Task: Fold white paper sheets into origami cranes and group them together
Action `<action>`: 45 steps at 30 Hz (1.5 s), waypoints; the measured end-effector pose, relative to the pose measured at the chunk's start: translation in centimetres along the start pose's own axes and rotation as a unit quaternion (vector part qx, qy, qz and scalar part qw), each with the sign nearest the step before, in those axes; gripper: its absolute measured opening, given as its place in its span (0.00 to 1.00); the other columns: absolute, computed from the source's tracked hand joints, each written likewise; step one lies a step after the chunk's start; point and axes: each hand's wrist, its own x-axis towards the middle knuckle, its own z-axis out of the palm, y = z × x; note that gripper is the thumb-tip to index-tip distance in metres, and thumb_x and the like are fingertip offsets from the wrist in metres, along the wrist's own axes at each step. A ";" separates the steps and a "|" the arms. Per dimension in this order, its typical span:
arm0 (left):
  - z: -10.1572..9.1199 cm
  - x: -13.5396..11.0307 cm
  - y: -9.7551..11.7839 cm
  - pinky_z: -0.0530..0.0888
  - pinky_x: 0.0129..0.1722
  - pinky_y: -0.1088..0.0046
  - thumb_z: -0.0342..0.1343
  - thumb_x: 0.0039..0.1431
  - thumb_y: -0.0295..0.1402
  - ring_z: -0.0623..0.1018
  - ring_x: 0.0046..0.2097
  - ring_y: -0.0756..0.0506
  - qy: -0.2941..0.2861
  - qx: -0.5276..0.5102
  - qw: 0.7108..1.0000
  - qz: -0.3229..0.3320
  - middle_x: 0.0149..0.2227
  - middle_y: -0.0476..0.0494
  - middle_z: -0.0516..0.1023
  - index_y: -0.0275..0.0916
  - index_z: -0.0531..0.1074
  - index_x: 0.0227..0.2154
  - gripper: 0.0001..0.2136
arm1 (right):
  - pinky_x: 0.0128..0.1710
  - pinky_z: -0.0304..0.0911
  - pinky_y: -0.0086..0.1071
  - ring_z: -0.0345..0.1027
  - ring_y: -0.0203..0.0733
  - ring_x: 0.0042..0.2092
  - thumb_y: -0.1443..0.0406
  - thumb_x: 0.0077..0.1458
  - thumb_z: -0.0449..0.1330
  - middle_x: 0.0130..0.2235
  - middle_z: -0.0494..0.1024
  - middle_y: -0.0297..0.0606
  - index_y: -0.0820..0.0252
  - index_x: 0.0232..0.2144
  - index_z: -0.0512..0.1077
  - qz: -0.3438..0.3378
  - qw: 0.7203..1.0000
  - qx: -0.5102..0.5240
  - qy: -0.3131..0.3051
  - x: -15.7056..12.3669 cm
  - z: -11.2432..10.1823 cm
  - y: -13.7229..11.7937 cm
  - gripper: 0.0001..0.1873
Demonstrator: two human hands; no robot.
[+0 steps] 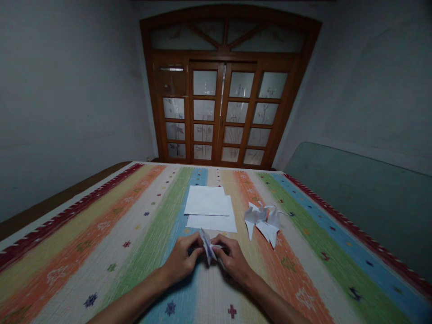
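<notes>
Between my two hands, just above the near middle of the table, is a small folded white paper [208, 248] with several creased layers standing up. My left hand [184, 256] pinches its left side between thumb and fingers. On the other side, my right hand [232, 257] is closed on the paper's right edge in the same way. Fingers cover parts of the folds. Right beyond the hands lie white paper sheets [206, 200], one overlapping another. To their right sit folded paper cranes [268, 224], close together with pointed wings and necks.
A striped, patterned tablecloth [135, 243] covers the table. A wooden door with glass panes [204, 110] stands beyond the far edge. Along the right side rises a greenish panel [357, 189]. Pale walls [74, 90] flank the room.
</notes>
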 end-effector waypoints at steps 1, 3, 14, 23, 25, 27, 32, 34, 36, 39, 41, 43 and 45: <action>0.1 0.0 0.0 0.68 0.33 0.74 0.52 0.58 0.26 0.75 0.30 0.47 -0.003 0.000 1.000 0.004 0.27 0.48 0.76 0.39 0.70 0.27 0.06 | 0.36 0.64 0.32 0.72 0.44 0.34 0.58 0.60 0.58 0.32 0.80 0.39 0.61 0.31 0.76 -0.002 1.000 -0.003 0.005 0.0 0.0 0.0 0.13; 0.2 -0.1 0.0 0.69 0.33 0.74 0.50 0.58 0.24 0.77 0.30 0.46 -0.007 0.001 1.000 0.010 0.27 0.48 0.77 0.39 0.72 0.28 0.07 | 0.37 0.64 0.33 0.73 0.45 0.36 0.59 0.59 0.58 0.32 0.80 0.40 0.61 0.30 0.76 -0.006 1.000 -0.009 0.016 0.0 0.0 -0.1 0.13; 0.5 -0.1 0.1 0.72 0.40 0.74 0.53 0.58 0.23 0.81 0.37 0.45 -0.019 0.010 1.000 0.012 0.34 0.48 0.82 0.40 0.76 0.35 0.09 | 0.36 0.66 0.34 0.74 0.47 0.36 0.59 0.54 0.61 0.32 0.81 0.41 0.60 0.25 0.74 0.017 0.997 0.050 0.060 0.2 -0.2 0.4 0.12; 1.0 -0.4 -0.8 0.71 0.35 0.73 0.50 0.59 0.23 0.80 0.34 0.44 -0.004 0.093 0.996 0.018 0.32 0.44 0.82 0.39 0.74 0.33 0.08 | 0.35 0.62 0.33 0.69 0.44 0.32 0.56 0.56 0.58 0.28 0.75 0.37 0.59 0.23 0.70 -0.021 0.998 -0.028 0.055 0.1 0.1 0.9 0.15; 1.1 -0.5 -0.9 0.70 0.34 0.73 0.50 0.59 0.24 0.80 0.32 0.44 0.006 0.101 0.994 0.030 0.31 0.44 0.81 0.39 0.73 0.32 0.08 | 0.34 0.61 0.33 0.67 0.43 0.32 0.54 0.57 0.57 0.28 0.73 0.37 0.59 0.23 0.69 -0.032 0.997 -0.035 0.052 0.1 0.1 1.1 0.17; 1.2 -0.5 -0.9 0.70 0.33 0.73 0.50 0.59 0.24 0.79 0.31 0.45 0.016 0.108 0.993 0.036 0.29 0.44 0.80 0.39 0.73 0.31 0.08 | 0.34 0.61 0.33 0.67 0.43 0.32 0.53 0.58 0.56 0.28 0.73 0.37 0.59 0.23 0.68 -0.046 0.997 -0.041 0.047 0.1 0.2 1.1 0.19; 1.0 -0.4 -0.5 0.70 0.33 0.73 0.50 0.57 0.24 0.79 0.31 0.45 0.039 0.096 0.994 0.025 0.28 0.45 0.80 0.40 0.73 0.29 0.08 | 0.36 0.61 0.33 0.68 0.43 0.33 0.57 0.61 0.55 0.30 0.75 0.38 0.60 0.28 0.71 -0.055 0.995 -0.079 0.031 -0.1 0.2 0.1 0.14; 0.9 -0.3 -0.1 0.71 0.33 0.73 0.50 0.57 0.24 0.79 0.31 0.44 0.047 0.089 0.995 0.017 0.28 0.45 0.80 0.40 0.74 0.29 0.08 | 0.36 0.61 0.33 0.69 0.43 0.34 0.58 0.62 0.55 0.31 0.76 0.38 0.60 0.31 0.72 -0.044 0.995 -0.091 0.024 -0.2 0.1 -0.4 0.13; 0.8 -0.3 0.1 0.71 0.35 0.72 0.51 0.57 0.24 0.80 0.33 0.44 0.050 0.084 0.995 0.010 0.29 0.44 0.81 0.39 0.74 0.29 0.08 | 0.37 0.60 0.32 0.69 0.43 0.34 0.59 0.63 0.54 0.32 0.76 0.38 0.60 0.32 0.73 -0.036 0.995 -0.094 0.021 -0.3 0.1 -0.8 0.13; 0.8 -0.2 0.3 0.73 0.38 0.71 0.52 0.58 0.26 0.81 0.35 0.43 0.048 0.076 0.996 0.000 0.31 0.44 0.82 0.39 0.75 0.30 0.07 | 0.36 0.59 0.31 0.68 0.41 0.34 0.58 0.64 0.53 0.31 0.76 0.36 0.59 0.32 0.72 -0.030 0.996 -0.087 0.018 -0.2 0.1 -1.0 0.14; 0.8 -0.1 0.3 0.73 0.39 0.71 0.52 0.58 0.26 0.81 0.35 0.43 0.043 0.066 0.997 -0.007 0.32 0.44 0.82 0.39 0.76 0.31 0.07 | 0.36 0.59 0.31 0.67 0.41 0.34 0.57 0.65 0.52 0.31 0.75 0.35 0.59 0.31 0.72 -0.024 0.997 -0.079 0.015 -0.2 0.1 -0.9 0.15; 0.8 -0.1 0.3 0.73 0.38 0.71 0.52 0.58 0.25 0.81 0.36 0.43 0.037 0.053 0.998 -0.014 0.33 0.44 0.82 0.39 0.76 0.31 0.08 | 0.36 0.59 0.31 0.67 0.40 0.34 0.57 0.66 0.52 0.31 0.75 0.35 0.59 0.31 0.72 -0.016 0.997 -0.073 0.014 -0.1 0.2 -0.8 0.16; 0.8 0.0 0.3 0.73 0.38 0.72 0.52 0.58 0.25 0.81 0.35 0.43 0.033 0.039 0.998 -0.025 0.32 0.44 0.82 0.39 0.76 0.31 0.08 | 0.36 0.59 0.31 0.68 0.41 0.34 0.56 0.66 0.52 0.30 0.75 0.36 0.60 0.31 0.72 -0.011 0.997 -0.073 0.017 -0.1 0.2 -0.6 0.17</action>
